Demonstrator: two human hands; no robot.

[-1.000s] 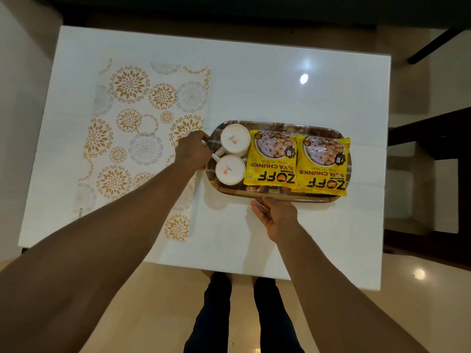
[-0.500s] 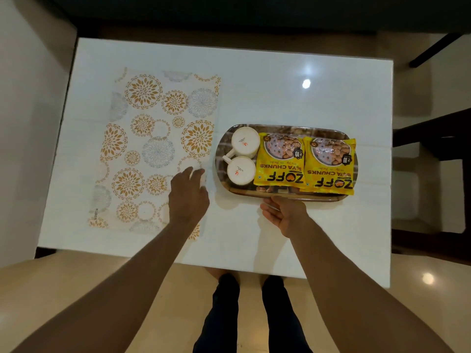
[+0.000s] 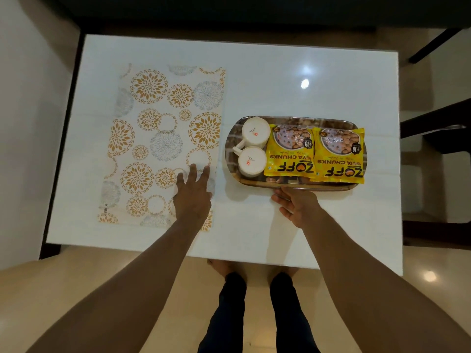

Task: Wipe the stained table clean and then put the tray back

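- The left hand (image 3: 193,193) lay flat with fingers spread on the patterned mat (image 3: 163,146), at the mat's 5 o'clock corner; it gripped nothing.
- The right hand (image 3: 297,205) sat palm up at the tray's (image 3: 293,186) 6 o'clock rim, fingers loosely extended and touching or just under the edge; whether it bore any weight could not be told.
- The tray rested on the white worktop (image 3: 280,72) toward 3 o'clock, just beside the mat; it carried two upturned mugs (image 3: 252,149) at its 9 o'clock end and two yellow packets (image 3: 314,154) overlapping toward 3 o'clock.
- No stain or cloth was visible, so wiping seemed not yet done.
- Likely risks: a one-handed lift from the near rim could tip the tray, sliding the mugs and the loose packets off; the mat could skid under the flat palm.
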